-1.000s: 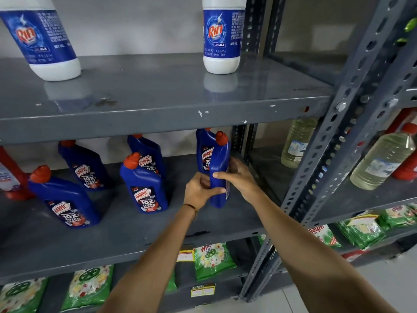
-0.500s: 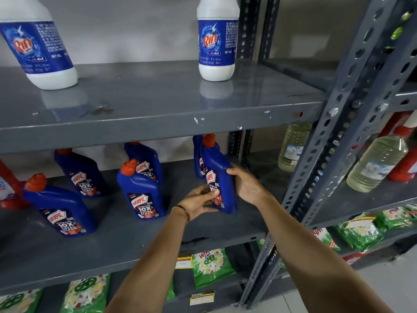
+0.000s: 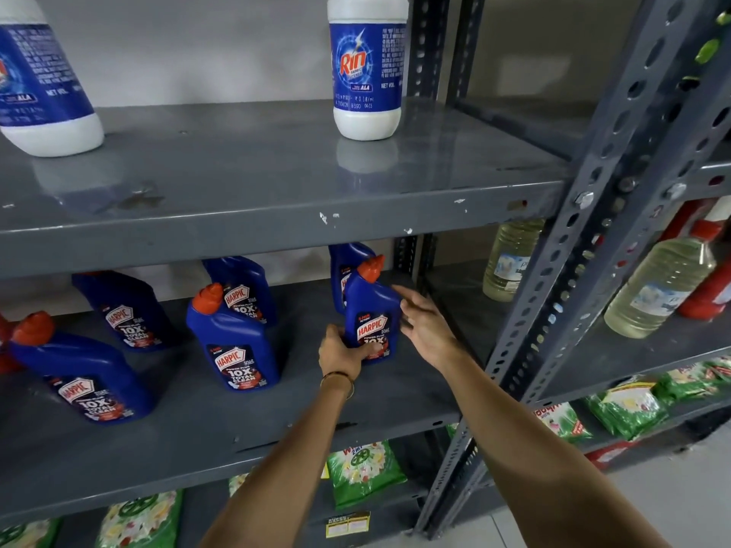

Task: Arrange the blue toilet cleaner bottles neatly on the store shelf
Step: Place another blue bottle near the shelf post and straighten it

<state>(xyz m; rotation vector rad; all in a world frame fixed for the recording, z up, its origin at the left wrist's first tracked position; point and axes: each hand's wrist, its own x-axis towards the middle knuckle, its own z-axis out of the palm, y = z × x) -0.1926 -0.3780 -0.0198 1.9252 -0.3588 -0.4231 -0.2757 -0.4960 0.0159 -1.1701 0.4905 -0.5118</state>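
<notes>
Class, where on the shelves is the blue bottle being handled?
The blue bottle stands upright at the right end of the middle shelf, before another blue bottle, with the left hand gripping its base and the right hand open beside it.

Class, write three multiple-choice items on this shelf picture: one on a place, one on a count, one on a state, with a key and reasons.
1. Where do the blue bottles stand?
A top shelf
B middle shelf
C floor

2. How many blue bottles show?
A three
B nine
C six

3. The right hand is:
A open beside the bottle
B closed on a cap
C out of view

Key:
1 B, the blue bottles stand on the middle shelf.
2 C, six count across it.
3 A, the right hand is spread; the left hand grips the front bottle.
</notes>
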